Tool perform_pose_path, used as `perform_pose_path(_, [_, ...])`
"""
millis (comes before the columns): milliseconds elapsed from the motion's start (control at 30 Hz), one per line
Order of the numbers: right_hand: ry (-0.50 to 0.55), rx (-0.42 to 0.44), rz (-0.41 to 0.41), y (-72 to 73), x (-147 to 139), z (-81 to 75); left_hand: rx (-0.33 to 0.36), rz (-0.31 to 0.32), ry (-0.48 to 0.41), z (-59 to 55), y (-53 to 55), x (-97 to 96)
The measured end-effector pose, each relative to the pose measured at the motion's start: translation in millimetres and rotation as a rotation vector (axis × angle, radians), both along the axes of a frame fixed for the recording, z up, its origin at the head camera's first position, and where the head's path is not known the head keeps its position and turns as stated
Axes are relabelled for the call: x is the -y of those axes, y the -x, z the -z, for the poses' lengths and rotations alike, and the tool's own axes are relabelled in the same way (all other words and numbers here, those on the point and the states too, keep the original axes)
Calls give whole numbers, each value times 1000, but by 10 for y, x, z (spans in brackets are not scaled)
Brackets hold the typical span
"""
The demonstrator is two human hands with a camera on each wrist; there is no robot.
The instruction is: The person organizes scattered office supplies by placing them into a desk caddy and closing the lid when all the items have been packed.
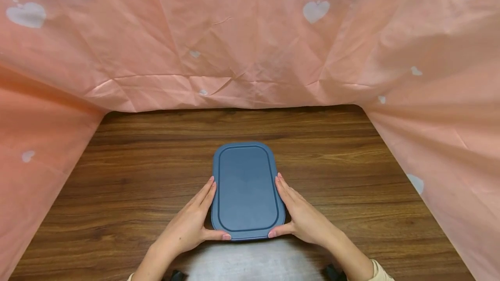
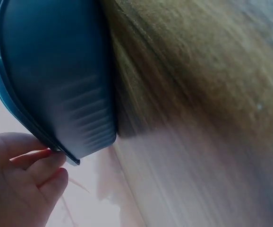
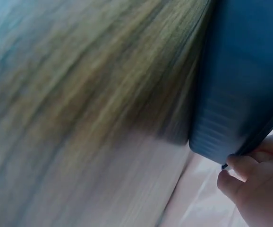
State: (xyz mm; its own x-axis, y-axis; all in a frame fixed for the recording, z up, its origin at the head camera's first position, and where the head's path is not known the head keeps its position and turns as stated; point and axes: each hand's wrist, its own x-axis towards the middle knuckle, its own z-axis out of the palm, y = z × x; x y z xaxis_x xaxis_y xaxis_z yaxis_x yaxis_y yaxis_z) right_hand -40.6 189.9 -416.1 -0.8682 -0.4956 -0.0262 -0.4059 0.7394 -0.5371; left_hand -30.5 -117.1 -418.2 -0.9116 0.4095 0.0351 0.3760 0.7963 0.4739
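A blue rectangular container with a lid (image 1: 246,190) sits on the wooden table, rounded at the corners, with a groove running round its lid. My left hand (image 1: 189,227) grips its left side, fingers along the rim and thumb on the near edge. On the opposite side my right hand (image 1: 308,221) holds it the same way, thumb at the near right corner. In the left wrist view the container (image 2: 56,71) shows a ribbed, tapering wall, and fingertips tuck under the projecting rim. The right wrist view shows fingers pinching the rim of the container (image 3: 240,85) too.
The wood-grain table (image 1: 343,164) stretches out around the container. Pink cloth with pale hearts (image 1: 250,47) hangs along the back and both sides. A bright glare patch (image 1: 254,261) lies on the table between the forearms.
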Motion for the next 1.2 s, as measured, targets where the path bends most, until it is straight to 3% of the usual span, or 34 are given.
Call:
perform_pose_path(267, [-14,11,-41,78,-33,-44,-66,-1,64,1,36,15])
perform_pose_path(433, [-52,-25,-75,188,-92,-115,-124,9,47,11,162,25])
perform_pose_path(667, [-94,-8,-64,291,-89,-151,-123,-7,31,12,311,18])
perform_pose_path(800, [-114,-27,-58,354,-80,-160,-208,3,13,34,385,0])
perform_pose_path(933, [-106,-124,-59,423,-60,-137,-347,-38,-18,76,479,-29])
perform_pose_path(1067, [-33,-347,-15,526,-25,-73,-505,-162,-71,108,565,-44])
perform_pose_path(1200, [41,-565,68,686,-19,-24,-545,-230,-96,106,645,-40])
